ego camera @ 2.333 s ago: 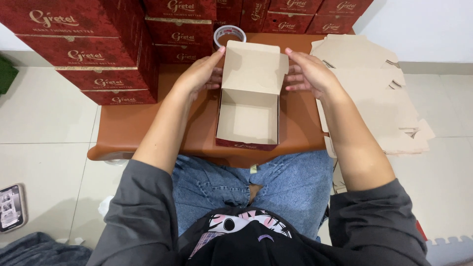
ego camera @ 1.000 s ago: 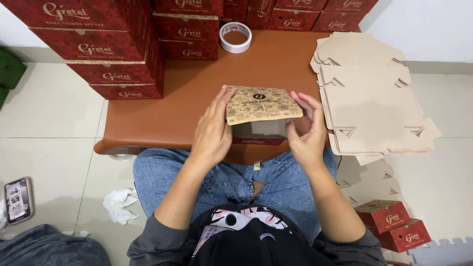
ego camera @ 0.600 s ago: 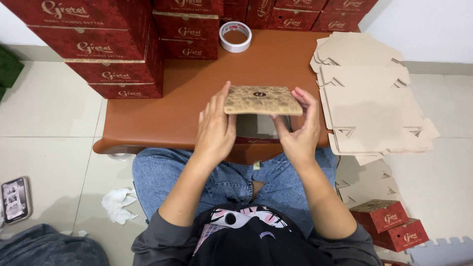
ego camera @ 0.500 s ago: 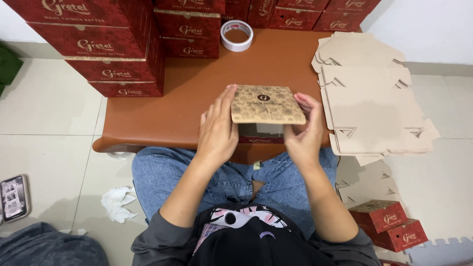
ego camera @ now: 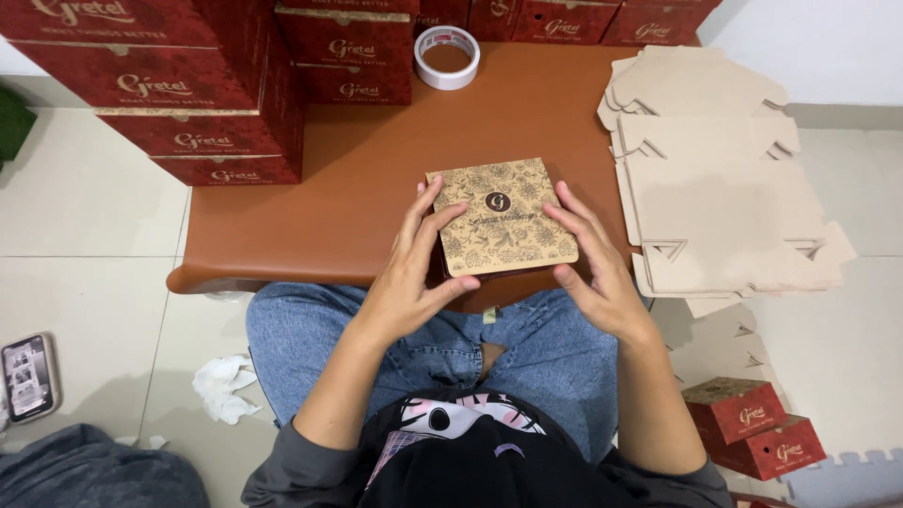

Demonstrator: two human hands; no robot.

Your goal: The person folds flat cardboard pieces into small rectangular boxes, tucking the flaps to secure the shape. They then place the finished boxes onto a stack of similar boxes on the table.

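A square cardboard box [ego camera: 500, 216] with a brown floral-patterned lid sits closed at the near edge of the low brown table [ego camera: 357, 188]. My left hand [ego camera: 414, 268] grips its left side, fingers spread up over the lid. My right hand [ego camera: 593, 263] presses against its right side, fingertips resting on the lid's edge. Both hands hold the box between them, above my knees in blue jeans.
Stacks of dark red boxes [ego camera: 202, 94] fill the table's far left and back. A roll of tape [ego camera: 448, 56] lies at the back. Flat cardboard blanks [ego camera: 715, 179] are piled at right. Two small red boxes [ego camera: 752, 428], a phone [ego camera: 28, 376] and crumpled tissue [ego camera: 224, 386] lie on the floor.
The open box has been shut, turned lid-up and lowered onto the table's near edge. My hands moved from its flaps to its two sides.
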